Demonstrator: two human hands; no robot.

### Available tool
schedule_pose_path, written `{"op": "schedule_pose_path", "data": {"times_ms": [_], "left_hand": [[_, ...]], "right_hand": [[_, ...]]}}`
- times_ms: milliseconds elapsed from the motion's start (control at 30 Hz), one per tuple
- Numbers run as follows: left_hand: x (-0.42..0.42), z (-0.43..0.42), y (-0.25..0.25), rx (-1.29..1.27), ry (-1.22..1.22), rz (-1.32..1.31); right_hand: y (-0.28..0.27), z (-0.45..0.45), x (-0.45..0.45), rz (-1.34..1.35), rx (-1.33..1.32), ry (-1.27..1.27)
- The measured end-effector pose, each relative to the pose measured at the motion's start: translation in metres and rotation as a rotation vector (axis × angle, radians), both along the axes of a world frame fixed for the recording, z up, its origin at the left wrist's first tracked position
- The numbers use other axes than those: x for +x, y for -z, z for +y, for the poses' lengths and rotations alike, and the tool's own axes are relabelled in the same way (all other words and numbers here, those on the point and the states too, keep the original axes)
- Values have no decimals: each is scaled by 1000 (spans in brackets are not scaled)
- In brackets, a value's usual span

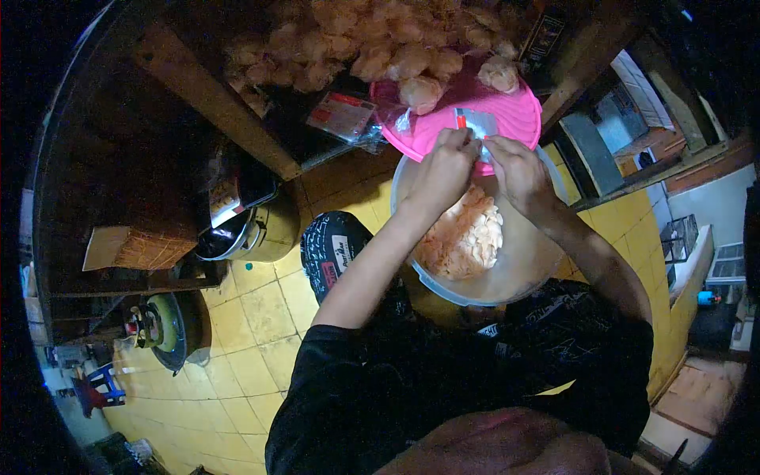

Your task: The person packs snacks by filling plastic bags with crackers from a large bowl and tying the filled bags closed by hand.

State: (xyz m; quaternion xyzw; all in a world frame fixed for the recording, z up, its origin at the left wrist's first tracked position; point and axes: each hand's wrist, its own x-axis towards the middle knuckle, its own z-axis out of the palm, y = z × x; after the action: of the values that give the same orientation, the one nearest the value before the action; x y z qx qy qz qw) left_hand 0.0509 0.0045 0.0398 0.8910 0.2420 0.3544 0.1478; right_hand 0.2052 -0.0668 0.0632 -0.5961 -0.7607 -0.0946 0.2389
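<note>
Past black cloth sleeves [328, 364], left hand [445, 168] and right hand [518, 171] pinch closed on a small silvery-red plastic packet [481, 123], likely light, limp, best held by its edges, over a round pink plastic tray [513, 115].

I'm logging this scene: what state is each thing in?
Left hand, right hand: closed on small packet
Small packet: held; whether opened, unclear
Tub: mostly uncovered, partly filled
Pale contents: heaped
Pink tray: partly covered by pale bundles
Red-and-white pack: lying beside pink tray

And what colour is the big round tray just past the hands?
The round tray is bright pink; it shows best in the head view.
</note>
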Motion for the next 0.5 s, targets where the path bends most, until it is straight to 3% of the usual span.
{"op": "schedule_pose_path", "data": {"times_ms": [67, 167, 267, 500], "left_hand": [[12, 4, 17, 243, -93, 72], [30, 13, 26, 335, -142, 71], [32, 18, 23, 185, -82, 208], [39, 25, 30, 249, 10, 204]], "right_hand": [[4, 1, 3, 26, 8, -15], [5, 2, 7, 42, -66, 47], [9, 1, 15, 51, -34, 35], [1, 0, 5, -172, -62, 204]]}}
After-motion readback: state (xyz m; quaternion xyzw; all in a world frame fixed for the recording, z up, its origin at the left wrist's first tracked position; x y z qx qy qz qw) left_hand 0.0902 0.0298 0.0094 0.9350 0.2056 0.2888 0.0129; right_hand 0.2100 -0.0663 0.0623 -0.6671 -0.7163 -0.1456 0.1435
